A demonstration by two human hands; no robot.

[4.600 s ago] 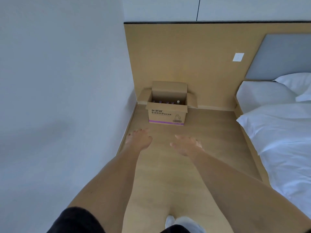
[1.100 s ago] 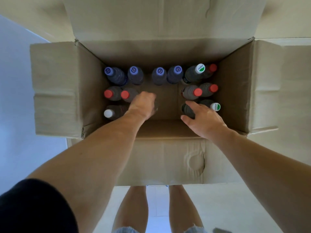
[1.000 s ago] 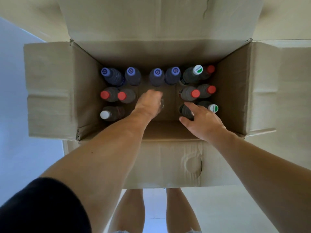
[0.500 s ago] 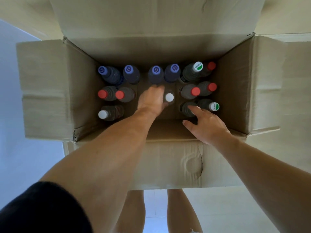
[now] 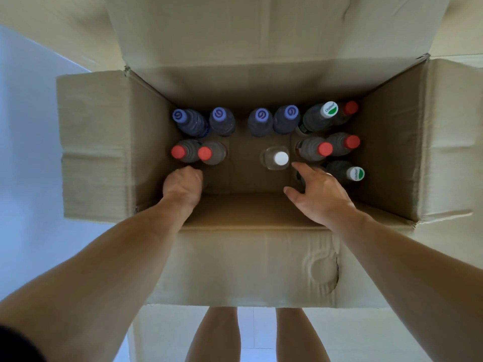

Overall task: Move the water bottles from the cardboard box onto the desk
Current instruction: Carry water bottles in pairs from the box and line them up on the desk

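The open cardboard box [image 5: 261, 262] stands on the floor below me with several upright water bottles inside. Purple-capped bottles [image 5: 219, 114] line the far wall, and red-capped bottles [image 5: 178, 152] stand at the left and right. One white-capped bottle [image 5: 281, 159] stands alone in the middle. My left hand [image 5: 183, 185] is inside the box at the front left, its fingers curled down over a bottle that it hides. My right hand [image 5: 320, 193] lies with spread fingers on a dark bottle [image 5: 300, 178] at the front right, beside a green-and-white-capped bottle [image 5: 355, 173].
The box flaps are folded outward on all sides, the far flap [image 5: 261, 30] standing up. A pale wall [image 5: 26, 152] runs along the left. My bare legs [image 5: 214, 335] are just behind the box's near wall. No desk is in view.
My left hand has let go of the white-capped bottle in the middle and moved left, onto the front-left bottle. The right hand has stayed on the front-right bottle.
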